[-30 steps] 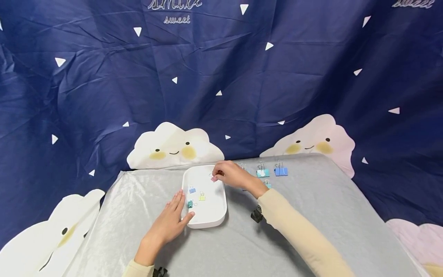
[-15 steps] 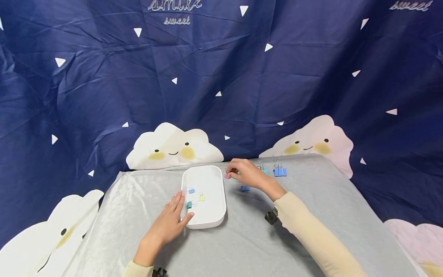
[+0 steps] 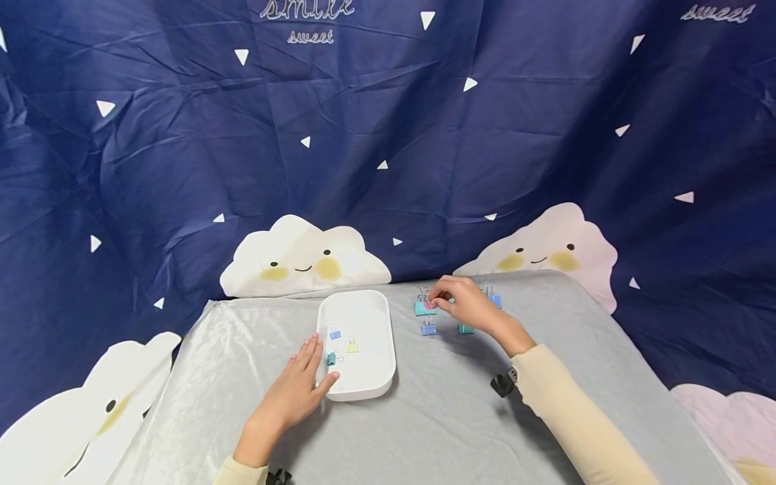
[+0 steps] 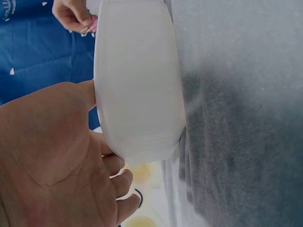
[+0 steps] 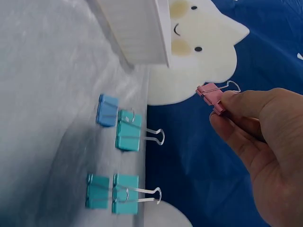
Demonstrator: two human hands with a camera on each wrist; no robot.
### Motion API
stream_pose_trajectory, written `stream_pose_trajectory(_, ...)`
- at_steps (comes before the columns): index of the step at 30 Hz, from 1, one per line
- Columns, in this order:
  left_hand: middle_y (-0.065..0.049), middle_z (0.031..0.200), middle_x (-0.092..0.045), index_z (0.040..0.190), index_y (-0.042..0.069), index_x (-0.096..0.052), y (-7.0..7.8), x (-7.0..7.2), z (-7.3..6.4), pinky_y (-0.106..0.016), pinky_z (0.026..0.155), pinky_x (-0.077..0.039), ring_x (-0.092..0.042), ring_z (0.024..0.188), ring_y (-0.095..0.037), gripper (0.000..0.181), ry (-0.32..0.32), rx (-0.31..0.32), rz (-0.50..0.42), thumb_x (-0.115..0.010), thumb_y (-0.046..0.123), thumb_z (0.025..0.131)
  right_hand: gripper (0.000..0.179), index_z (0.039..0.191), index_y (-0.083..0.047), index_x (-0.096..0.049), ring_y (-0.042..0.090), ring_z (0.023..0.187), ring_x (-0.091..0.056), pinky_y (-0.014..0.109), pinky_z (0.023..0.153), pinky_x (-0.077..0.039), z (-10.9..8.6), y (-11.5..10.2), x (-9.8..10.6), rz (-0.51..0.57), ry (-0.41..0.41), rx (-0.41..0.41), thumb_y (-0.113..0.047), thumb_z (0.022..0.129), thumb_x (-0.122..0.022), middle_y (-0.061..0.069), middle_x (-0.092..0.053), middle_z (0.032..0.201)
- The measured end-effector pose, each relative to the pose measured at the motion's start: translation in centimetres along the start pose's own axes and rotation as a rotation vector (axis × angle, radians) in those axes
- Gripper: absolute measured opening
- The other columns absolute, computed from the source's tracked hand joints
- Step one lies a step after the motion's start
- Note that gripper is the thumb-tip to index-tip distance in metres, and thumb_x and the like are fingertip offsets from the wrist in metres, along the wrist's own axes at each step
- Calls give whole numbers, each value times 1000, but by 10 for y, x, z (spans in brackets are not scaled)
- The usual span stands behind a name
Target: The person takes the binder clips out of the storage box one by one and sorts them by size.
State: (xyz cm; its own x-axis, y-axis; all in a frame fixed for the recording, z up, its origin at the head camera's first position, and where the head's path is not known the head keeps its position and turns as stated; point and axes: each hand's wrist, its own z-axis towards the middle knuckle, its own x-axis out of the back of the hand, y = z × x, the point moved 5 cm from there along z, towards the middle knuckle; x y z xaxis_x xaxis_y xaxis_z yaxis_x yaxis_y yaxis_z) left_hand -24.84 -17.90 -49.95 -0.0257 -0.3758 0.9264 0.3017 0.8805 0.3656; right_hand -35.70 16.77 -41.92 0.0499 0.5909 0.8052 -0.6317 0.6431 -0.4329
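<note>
My right hand (image 3: 467,304) pinches a pink binder clip (image 5: 210,96) between thumb and fingers, raised above the table. Near it stand a teal binder clip (image 3: 425,308), a small blue one (image 3: 428,329) and another teal one (image 3: 465,329). My left hand (image 3: 296,385) rests on the near left rim of a white tray (image 3: 364,395), fingers fairly straight and thumb over the edge. Inside the tray lie a blue clip (image 3: 335,333), a yellow clip (image 3: 352,347) and a dark teal clip (image 3: 331,359). The right hand partly hides a further teal clip (image 5: 125,194).
A larger blue binder clip (image 3: 496,300) stands at the back right, partly behind the right hand. Grey cloth (image 3: 412,431) covers the table. Behind the table's back edge hangs a dark blue curtain (image 3: 339,182) with clouds and triangles.
My right hand has moved right, from over the tray to above the clips on the table, with the pink binder clip still pinched. The left hand stays on the rim.
</note>
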Motion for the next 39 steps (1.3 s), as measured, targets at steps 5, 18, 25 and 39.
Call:
stream_pose_trajectory(5, -22, 176, -20, 166, -6, -27, -1, 0, 0, -60, 133, -23, -19, 165, -39, 85, -14, 4, 1, -52, 53, 109, 7, 99, -9, -79, 16, 88, -72, 43, 80, -65, -10, 14, 7, 1, 20, -29, -3, 96, -77, 5, -75, 96)
stream_pose_trajectory(18, -22, 177, -21, 166, -5, -28, 0, 1, 0, -60, 133, -23, -19, 165, -40, 85, -12, 9, 5, -51, 54, 109, 11, 95, -7, -78, 20, 88, -71, 39, 81, -63, -41, 45, 20, -28, 75, -77, 3, 92, -77, 6, -76, 97)
stream_pose_trajectory(25, -23, 176, -23, 165, -6, -30, 0, 1, 0, -61, 133, -25, -21, 164, -41, 84, 0, 1, 5, -54, 52, 109, 13, 94, -4, -77, 21, 88, -71, 37, 82, -64, -58, 62, 19, 5, 79, -99, 8, 91, -75, 7, -74, 96)
stream_pose_trajectory(39, -21, 176, -22, 166, -5, -28, 0, 1, 0, -61, 133, -24, -20, 165, -39, 85, -13, 3, 4, -52, 54, 109, 13, 99, -4, -77, 28, 92, -75, 46, 85, -65, -82, 94, 21, -14, 67, -201, 8, 93, -73, 10, -77, 100)
